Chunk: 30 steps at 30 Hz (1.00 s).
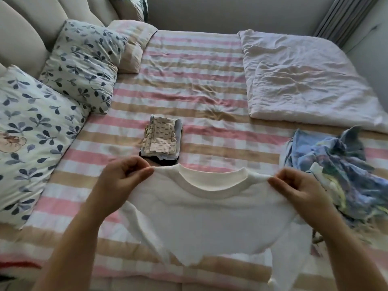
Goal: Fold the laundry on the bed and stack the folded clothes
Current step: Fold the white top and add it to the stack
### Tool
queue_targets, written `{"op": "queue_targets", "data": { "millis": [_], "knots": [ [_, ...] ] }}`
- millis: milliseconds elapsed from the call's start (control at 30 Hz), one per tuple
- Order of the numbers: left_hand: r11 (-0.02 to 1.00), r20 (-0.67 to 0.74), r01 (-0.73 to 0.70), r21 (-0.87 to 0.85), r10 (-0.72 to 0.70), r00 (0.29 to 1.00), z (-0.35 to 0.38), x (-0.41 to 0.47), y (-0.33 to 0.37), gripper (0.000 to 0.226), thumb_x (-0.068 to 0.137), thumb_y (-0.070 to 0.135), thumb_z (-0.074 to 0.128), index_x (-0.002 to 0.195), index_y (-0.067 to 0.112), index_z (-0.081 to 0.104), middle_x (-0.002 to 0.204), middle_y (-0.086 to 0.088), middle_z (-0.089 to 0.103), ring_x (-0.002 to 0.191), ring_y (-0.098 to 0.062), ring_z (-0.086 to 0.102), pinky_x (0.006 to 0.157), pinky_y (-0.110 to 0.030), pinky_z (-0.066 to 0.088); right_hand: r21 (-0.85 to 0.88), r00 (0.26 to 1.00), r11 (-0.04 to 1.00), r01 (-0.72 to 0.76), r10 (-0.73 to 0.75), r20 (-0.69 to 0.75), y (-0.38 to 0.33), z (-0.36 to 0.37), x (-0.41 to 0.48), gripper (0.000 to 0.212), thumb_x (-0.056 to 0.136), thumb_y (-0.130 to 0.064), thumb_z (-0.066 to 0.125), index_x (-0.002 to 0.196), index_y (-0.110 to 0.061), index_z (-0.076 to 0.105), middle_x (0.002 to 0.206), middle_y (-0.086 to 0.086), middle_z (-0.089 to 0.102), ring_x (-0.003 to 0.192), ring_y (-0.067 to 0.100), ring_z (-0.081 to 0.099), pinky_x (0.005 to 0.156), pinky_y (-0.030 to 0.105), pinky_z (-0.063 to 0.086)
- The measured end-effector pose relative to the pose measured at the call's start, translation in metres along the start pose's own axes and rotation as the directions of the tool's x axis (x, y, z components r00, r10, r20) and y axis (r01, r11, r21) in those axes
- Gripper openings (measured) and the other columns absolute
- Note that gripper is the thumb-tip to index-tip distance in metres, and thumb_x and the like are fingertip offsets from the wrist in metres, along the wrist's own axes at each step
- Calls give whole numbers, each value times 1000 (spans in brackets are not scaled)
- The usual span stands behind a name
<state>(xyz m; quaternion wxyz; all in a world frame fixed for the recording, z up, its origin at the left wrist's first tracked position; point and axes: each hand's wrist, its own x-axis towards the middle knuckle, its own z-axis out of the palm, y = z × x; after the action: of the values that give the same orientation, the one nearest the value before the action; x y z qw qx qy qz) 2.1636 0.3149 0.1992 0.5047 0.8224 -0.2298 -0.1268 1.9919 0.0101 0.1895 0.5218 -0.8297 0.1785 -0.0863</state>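
Pinching white shirt (205, 215) shoulders, left hand (121, 181), right hand (298, 185)

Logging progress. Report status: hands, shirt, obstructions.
Holding white shirt by shoulders, left hand, right hand. Beyond collar, folded stack. Off right, unfolded pile.

The left grip (123, 181) and the collar of the shirt (210, 217) hide the near end of the stack (161, 139). How many pieces the stack holds cannot be told, and the print on its top piece is too small to read. The right grip (298, 190) covers part of the pile (340, 171), whose garments blur into 1 tangle, and the right edge cuts it. The sleeve below the right grip runs to the bottom edge, its cuff out of view. The bottom edge also cuts both forearms. The left edge cuts the near pillow (31, 139).
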Motion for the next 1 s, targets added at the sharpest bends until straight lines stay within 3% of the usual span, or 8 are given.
{"op": "queue_targets", "data": {
  "millis": [133,267,400,533,633,900,967,1000],
  "knots": [
    [983,46,86,165,-94,994,45,22,-79,18,84,10,65,67,16,62,60,5,60,56,1,54,52,-9,38,-119,989,985,-124,132,62,82,38,25,19,81,-11,69,66,-12,57,54,-6,46,51,5,39,51,20,30],
    [954,28,140,265,-153,988,92,48,-156,13,86,11,63,73,9,61,67,1,62,64,-13,56,57,-11,38,-217,982,958,-186,177,-58,155,77,54,18,80,-13,70,66,-18,59,56,-4,52,56,12,46,56,19,32],
    [929,-3,63,364,-66,998,132,95,-215,11,86,10,62,76,7,59,72,-2,57,67,-20,54,59,-20,36,-231,965,945,-233,196,-174,214,102,100,12,81,-17,70,70,-14,64,60,0,59,58,16,53,56,20,35],
    [900,-27,-15,435,30,999,162,158,-265,13,86,12,62,79,1,59,77,-8,57,70,-27,55,63,-31,40,-273,959,938,-213,146,-244,262,116,158,16,83,-23,68,75,-9,67,70,5,63,66,22,56,62,36,41],
    [851,-32,-43,524,70,997,184,203,-301,19,88,15,61,81,-2,59,81,-16,59,72,-34,57,62,-40,42,-305,949,922,-237,153,-275,299,128,205,18,84,-27,66,79,-10,68,71,6,64,69,24,57,61,35,39],
    [631,51,-193,751,235,971,215,243,-359,30,87,27,53,71,3,63,70,-11,61,61,-30,61,36,-33,45,-473,928,815,-335,197,-316,371,168,265,24,87,-41,59,84,-18,65,88,2,65,80,26,59,58,31,35],
    [571,9,-138,809,223,975,220,242,-362,26,85,27,53,75,6,64,76,-12,62,73,-29,61,40,-34,47,-558,934,762,-329,176,-310,375,172,267,24,87,-40,58,86,-17,64,92,5,63,86,30,57,62,34,39],
    [540,-38,-105,835,247,968,223,241,-362,18,82,23,57,79,7,66,83,-12,63,83,-30,58,51,-36,49,-586,935,746,-316,143,-323,375,172,266,21,87,-36,60,87,-15,65,94,7,62,89,32,55,65,37,40]
  ]
}}
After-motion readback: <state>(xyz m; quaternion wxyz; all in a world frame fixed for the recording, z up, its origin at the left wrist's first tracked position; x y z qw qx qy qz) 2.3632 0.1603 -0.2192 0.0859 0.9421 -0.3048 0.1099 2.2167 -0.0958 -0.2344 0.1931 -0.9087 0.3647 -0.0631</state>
